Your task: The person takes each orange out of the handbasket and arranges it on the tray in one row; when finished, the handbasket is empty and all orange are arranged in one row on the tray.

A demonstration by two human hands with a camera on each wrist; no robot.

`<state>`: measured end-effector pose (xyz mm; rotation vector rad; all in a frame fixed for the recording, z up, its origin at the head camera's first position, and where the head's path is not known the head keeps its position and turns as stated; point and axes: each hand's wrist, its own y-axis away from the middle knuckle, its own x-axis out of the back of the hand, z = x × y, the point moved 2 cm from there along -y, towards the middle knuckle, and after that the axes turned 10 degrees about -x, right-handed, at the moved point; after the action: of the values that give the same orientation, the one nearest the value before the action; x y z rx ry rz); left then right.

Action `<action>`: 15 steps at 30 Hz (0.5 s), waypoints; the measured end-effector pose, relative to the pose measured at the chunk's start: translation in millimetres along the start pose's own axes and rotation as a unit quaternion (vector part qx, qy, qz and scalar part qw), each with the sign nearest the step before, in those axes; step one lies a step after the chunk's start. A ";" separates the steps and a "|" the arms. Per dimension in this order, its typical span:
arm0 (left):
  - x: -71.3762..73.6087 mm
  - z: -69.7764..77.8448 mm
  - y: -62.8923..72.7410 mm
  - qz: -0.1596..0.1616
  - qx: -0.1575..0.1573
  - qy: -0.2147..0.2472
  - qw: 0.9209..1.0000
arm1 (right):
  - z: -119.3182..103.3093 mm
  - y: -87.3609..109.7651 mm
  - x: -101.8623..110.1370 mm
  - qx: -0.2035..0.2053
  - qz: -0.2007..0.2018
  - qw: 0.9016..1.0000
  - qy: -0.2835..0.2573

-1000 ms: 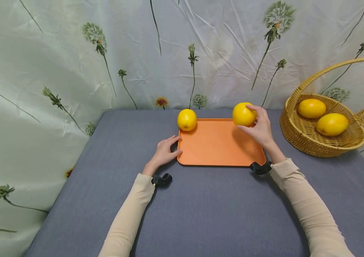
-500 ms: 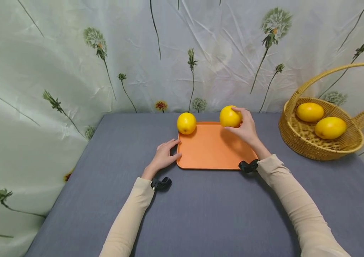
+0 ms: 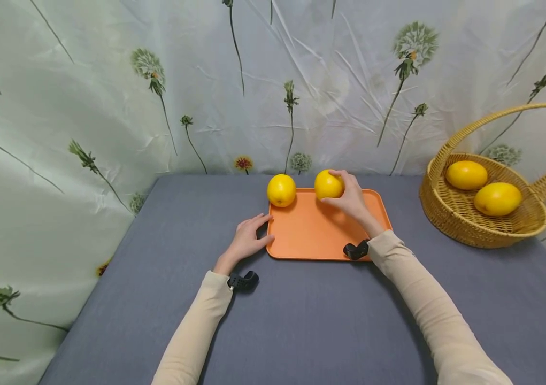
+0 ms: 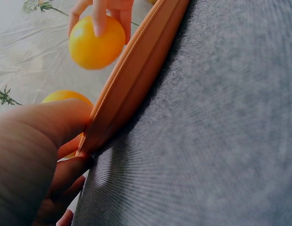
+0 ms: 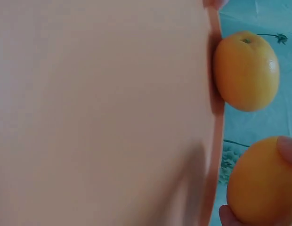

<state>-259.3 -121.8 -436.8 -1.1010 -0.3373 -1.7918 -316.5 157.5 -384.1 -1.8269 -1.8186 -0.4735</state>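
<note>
My right hand [image 3: 350, 202] grips a round yellow citrus fruit [image 3: 328, 184] between thumb and fingers over the back part of an orange tray [image 3: 311, 235]. Whether the fruit touches the tray I cannot tell. To its left, a second citrus fruit [image 3: 281, 190] sits at the tray's back left corner; the right wrist view shows a small dimple on this fruit [image 5: 247, 70]. With thumb and fingers spread, my left hand [image 3: 246, 238] touches the tray's left edge. In the left wrist view its thumb [image 4: 66, 117] lies against the rim, and other fingers are partly hidden.
A wicker basket [image 3: 465, 232] with a tall handle stands right of the tray, holding two oval yellow fruits [image 3: 498, 199]. Grey cloth [image 3: 301, 321] covers the table. A flower-printed curtain [image 3: 224, 139] hangs along the back and left side.
My right hand has carried its fruit leftward over the tray, closer to the second fruit, and a little lower. My left hand stays at the tray's left edge.
</note>
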 end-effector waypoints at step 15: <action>0.2 -0.6 1.1 0.002 0.004 -0.004 1.000 | -1.9 -10.5 -26.0 -0.004 -0.025 1.000 0.004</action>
<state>-258.7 -122.8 -437.2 -1.1026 -0.3469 -1.7815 -327.8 134.9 -396.5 -1.7848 -1.8633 -0.5062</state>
